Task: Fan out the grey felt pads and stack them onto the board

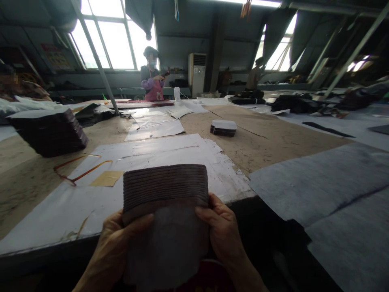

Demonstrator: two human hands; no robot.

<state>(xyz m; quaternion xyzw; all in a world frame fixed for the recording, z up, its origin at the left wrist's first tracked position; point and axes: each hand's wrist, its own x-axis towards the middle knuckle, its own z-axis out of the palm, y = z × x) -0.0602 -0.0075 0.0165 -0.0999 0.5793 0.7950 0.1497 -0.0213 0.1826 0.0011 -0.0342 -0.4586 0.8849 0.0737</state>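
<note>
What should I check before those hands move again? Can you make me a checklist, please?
1. Left hand gripping the held stack: ok, its thumb is on top.
2. Right hand gripping too: ok, on the opposite side.
3. Glasses out of the way: ok, lying on the table apart from the held stack.
4. Tall pile neat: not ok, its edges look uneven.
5. Number of layers held: cannot tell, too blurry to count.

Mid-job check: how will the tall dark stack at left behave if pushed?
The tall dark stack is probably fairly heavy, since many layers look closely packed. Its layers may slide: their edges are uneven and no band shows. A high push could topple it, as it appears to lean in this view.
</note>
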